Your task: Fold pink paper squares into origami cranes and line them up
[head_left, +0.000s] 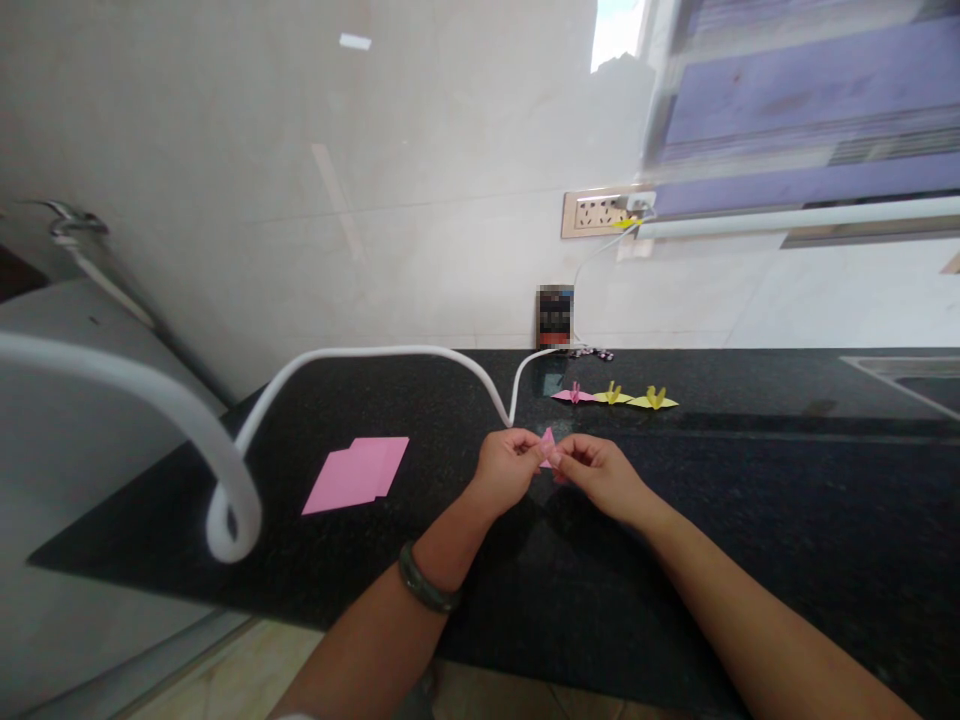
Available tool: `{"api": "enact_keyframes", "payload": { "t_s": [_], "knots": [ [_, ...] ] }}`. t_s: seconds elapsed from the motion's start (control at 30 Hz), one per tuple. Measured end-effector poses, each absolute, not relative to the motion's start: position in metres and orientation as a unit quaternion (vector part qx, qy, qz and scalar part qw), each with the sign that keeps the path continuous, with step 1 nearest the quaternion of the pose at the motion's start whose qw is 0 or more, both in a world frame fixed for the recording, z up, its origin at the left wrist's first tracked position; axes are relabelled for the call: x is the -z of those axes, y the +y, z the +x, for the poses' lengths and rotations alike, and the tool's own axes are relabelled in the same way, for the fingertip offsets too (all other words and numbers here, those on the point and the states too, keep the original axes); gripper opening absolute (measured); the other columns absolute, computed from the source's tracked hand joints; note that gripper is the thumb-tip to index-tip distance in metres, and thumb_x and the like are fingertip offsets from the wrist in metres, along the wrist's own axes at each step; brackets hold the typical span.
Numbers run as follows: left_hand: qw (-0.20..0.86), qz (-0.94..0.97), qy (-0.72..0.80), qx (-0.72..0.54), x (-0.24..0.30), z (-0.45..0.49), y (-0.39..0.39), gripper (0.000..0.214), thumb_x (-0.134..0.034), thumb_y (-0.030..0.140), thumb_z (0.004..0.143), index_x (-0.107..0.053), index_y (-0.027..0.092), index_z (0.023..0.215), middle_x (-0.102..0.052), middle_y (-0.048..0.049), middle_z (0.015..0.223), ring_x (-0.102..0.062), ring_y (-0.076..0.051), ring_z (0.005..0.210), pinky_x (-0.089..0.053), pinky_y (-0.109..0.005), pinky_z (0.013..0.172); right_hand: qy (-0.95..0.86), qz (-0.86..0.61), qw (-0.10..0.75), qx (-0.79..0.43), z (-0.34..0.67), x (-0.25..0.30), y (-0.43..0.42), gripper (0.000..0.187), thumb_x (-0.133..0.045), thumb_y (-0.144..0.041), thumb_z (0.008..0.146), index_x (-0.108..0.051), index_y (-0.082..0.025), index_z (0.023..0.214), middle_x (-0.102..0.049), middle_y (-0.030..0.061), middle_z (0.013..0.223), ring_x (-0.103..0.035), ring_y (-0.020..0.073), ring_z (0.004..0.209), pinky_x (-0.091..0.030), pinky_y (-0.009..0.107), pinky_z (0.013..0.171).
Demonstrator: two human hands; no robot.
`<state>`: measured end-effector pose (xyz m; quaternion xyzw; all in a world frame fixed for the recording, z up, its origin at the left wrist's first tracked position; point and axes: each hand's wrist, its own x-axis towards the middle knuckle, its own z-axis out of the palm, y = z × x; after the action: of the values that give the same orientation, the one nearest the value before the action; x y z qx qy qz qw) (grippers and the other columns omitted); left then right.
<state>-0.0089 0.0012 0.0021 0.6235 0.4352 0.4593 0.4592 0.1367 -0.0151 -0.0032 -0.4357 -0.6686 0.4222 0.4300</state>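
Both hands meet over the dark countertop, pinching one small piece of folded pink paper [548,438]. My left hand [508,468] grips it from the left side, with a dark bangle [427,580] on that forearm. From the right, my right hand [600,475] holds it between thumb and fingers. The fingertips cover much of the paper, so its exact shape is hidden. Just beyond the hands stands a row of paper cranes, one pink crane [574,395] and two yellow ones [652,400]. Flat pink paper sheets [356,475] lie overlapping to the left.
A white flexible tube [390,351] loops across the left side and the back of the black countertop [450,560]. A phone-like device [555,316], its screen blurred, leans on the tiled wall. Above it is a wall socket [598,211] with a plugged-in cable. A sink edge [892,375] shows at right.
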Motion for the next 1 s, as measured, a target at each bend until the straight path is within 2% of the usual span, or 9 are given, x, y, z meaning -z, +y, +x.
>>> {"api": "enact_keyframes", "payload": {
  "t_s": [0.17, 0.37, 0.6, 0.8, 0.93, 1.0],
  "knots": [
    [0.464, 0.606, 0.428, -0.484, -0.0057, -0.0076, -0.0010, 0.025, -0.060, 0.036, 0.063, -0.063, 0.011, 0.061, -0.057, -0.0021, 0.053, -0.047, -0.009, 0.047, -0.039, -0.020, 0.046, -0.640, -0.406, 0.426, -0.494, 0.1348, 0.0016, -0.0177, 0.023, -0.053, -0.038, 0.072, -0.055, -0.015, 0.071, -0.055, 0.0006, 0.066, -0.051, 0.0107, 0.059, -0.042, 0.024, 0.056],
    [0.445, 0.622, 0.420, -0.489, -0.0024, -0.0071, -0.0014, 0.025, -0.060, 0.036, 0.063, -0.064, 0.012, 0.064, -0.059, -0.0023, 0.056, -0.049, -0.009, 0.050, -0.038, -0.021, 0.048, -0.647, -0.436, 0.422, -0.461, 0.1346, 0.0057, -0.0165, 0.022, -0.056, -0.036, 0.069, -0.056, -0.014, 0.068, -0.055, -0.0006, 0.060, -0.049, 0.0095, 0.052, -0.040, 0.023, 0.052],
    [0.357, 0.676, 0.412, -0.495, -0.0053, -0.0090, -0.0020, 0.022, -0.058, 0.035, 0.066, -0.065, 0.015, 0.061, -0.059, -0.0028, 0.061, -0.052, -0.011, 0.058, -0.040, -0.022, 0.056, -0.644, -0.440, 0.439, -0.445, 0.1322, 0.0087, -0.0168, 0.022, -0.055, -0.035, 0.070, -0.055, -0.014, 0.062, -0.052, -0.0014, 0.054, -0.045, 0.0085, 0.048, -0.036, 0.021, 0.048],
    [0.380, 0.665, 0.415, -0.491, -0.0004, -0.0094, -0.0009, 0.024, -0.058, 0.036, 0.066, -0.064, 0.013, 0.064, -0.057, -0.0022, 0.059, -0.050, -0.010, 0.055, -0.038, -0.021, 0.051, -0.669, -0.428, 0.429, -0.431, 0.1340, 0.0066, -0.0168, 0.023, -0.054, -0.034, 0.070, -0.054, -0.013, 0.061, -0.049, -0.0025, 0.053, -0.039, 0.0070, 0.046, -0.031, 0.021, 0.046],
    [0.437, 0.650, 0.397, -0.478, 0.0013, -0.0086, -0.0013, 0.025, -0.057, 0.036, 0.067, -0.063, 0.013, 0.075, -0.061, -0.0040, 0.065, -0.053, -0.012, 0.059, -0.041, -0.023, 0.056, -0.682, -0.433, 0.415, -0.418, 0.1357, 0.0065, -0.0170, 0.025, -0.053, -0.035, 0.070, -0.053, -0.014, 0.058, -0.043, -0.0043, 0.049, -0.034, 0.0061, 0.044, -0.027, 0.020, 0.043],
    [0.453, 0.637, 0.396, -0.482, 0.0002, -0.0083, -0.0019, 0.024, -0.057, 0.036, 0.067, -0.062, 0.012, 0.072, -0.061, -0.0041, 0.064, -0.054, -0.012, 0.059, -0.042, -0.024, 0.058, -0.686, -0.435, 0.404, -0.421, 0.1359, 0.0074, -0.0176, 0.024, -0.054, -0.034, 0.070, -0.052, -0.014, 0.057, -0.040, -0.0050, 0.048, -0.032, 0.0058, 0.044, -0.025, 0.019, 0.042]
  ]
}}
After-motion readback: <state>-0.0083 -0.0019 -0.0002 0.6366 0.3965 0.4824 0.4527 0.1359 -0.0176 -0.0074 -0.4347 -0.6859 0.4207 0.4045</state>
